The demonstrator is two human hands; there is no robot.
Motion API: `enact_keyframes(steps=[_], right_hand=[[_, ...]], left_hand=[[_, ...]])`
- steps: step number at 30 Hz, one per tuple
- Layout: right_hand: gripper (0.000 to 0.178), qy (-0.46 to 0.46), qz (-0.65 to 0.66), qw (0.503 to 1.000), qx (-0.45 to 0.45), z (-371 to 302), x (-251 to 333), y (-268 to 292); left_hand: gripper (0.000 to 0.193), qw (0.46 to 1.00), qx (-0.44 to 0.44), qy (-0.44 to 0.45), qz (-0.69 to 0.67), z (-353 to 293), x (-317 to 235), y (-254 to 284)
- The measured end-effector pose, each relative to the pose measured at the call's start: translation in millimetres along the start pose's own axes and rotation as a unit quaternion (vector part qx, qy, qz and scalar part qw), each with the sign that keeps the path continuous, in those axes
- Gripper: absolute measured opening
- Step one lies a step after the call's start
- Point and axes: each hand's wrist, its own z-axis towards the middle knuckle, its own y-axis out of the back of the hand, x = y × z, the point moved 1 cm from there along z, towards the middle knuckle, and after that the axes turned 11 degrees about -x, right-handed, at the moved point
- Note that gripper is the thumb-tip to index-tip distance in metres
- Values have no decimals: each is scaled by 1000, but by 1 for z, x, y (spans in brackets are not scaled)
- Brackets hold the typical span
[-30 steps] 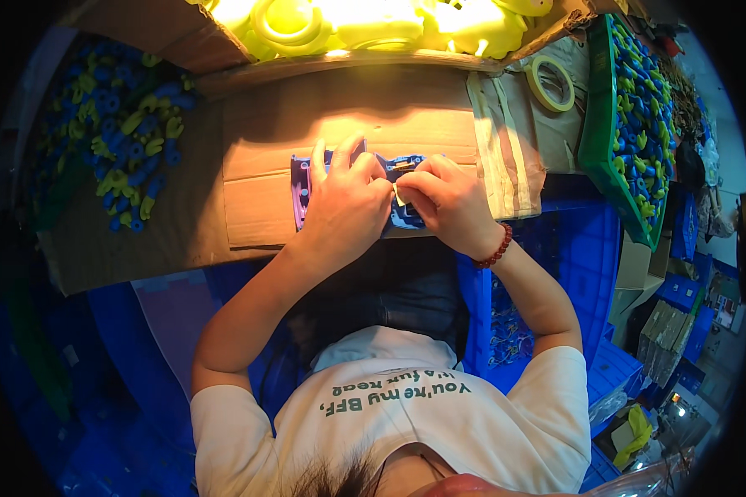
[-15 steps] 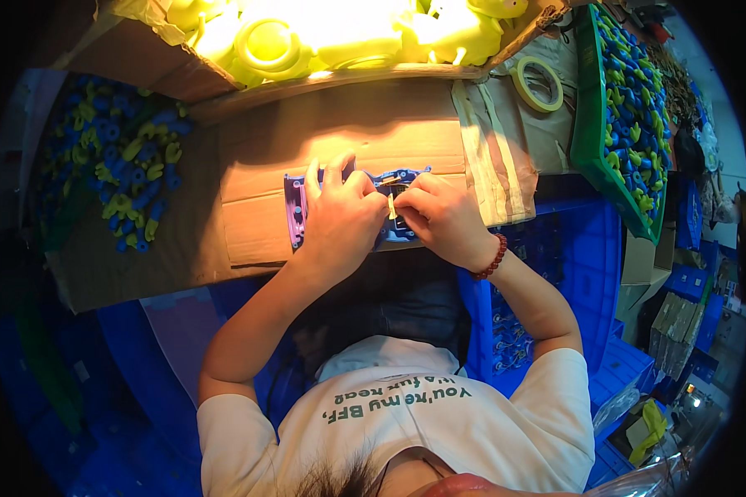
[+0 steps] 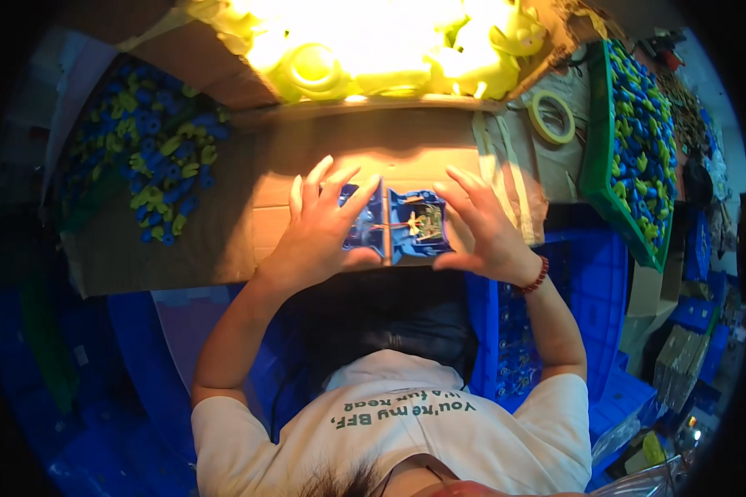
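Two blue plastic casing halves lie side by side on the cardboard, joined by thin wires. The left casing half (image 3: 369,225) is partly covered by my left hand (image 3: 317,230), whose fingers are spread along it with the thumb near its lower edge. In the right casing half (image 3: 403,245) sit a green circuit board (image 3: 431,222) and a pale yellow piece (image 3: 414,223) with red wires near it. Around that half's right side is my right hand (image 3: 491,236), fingers and thumb stretched apart. Whether either hand presses on the plastic is hard to tell.
At the back stands a brightly lit carton (image 3: 249,83) of yellow-green toy figures. A tape roll (image 3: 550,117) lies right of it. Small blue and green parts (image 3: 162,157) are heaped left; a green tray (image 3: 598,157) holds more at right. A blue crate (image 3: 588,286) stands below the worktop.
My fingers have come off the pale piece between the halves, and both hands have spread apart. The casing halves now lie more open to view. The whole view has shifted slightly.
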Motion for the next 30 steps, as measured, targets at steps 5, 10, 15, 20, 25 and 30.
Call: enact_keyframes(steps=[5, 10, 15, 20, 25, 30], right_hand=[[102, -39, -23, 998, 37, -2, -6, -19], [103, -57, -10, 998, 24, -2, -4, -13], [91, -39, -56, 998, 12, -21, -7, 11], [43, -113, -30, 985, -123, -54, -16, 86], [26, -176, -12, 968, -179, -63, -19, 124], [14, -155, -120, 949, -245, -73, -41, 178]], left_hand=[[107, 995, 93, -12, -24, 6, 17, 8], [105, 995, 74, -37, -51, 11, 28, 10], [72, 998, -57, -25, -30, 8, 66, 42], [35, 949, -150, 107, 257, -36, 166, 79], [37, 898, -38, 156, 409, -38, 194, 43], [38, 899, -7, 168, 404, -47, 236, 31]])
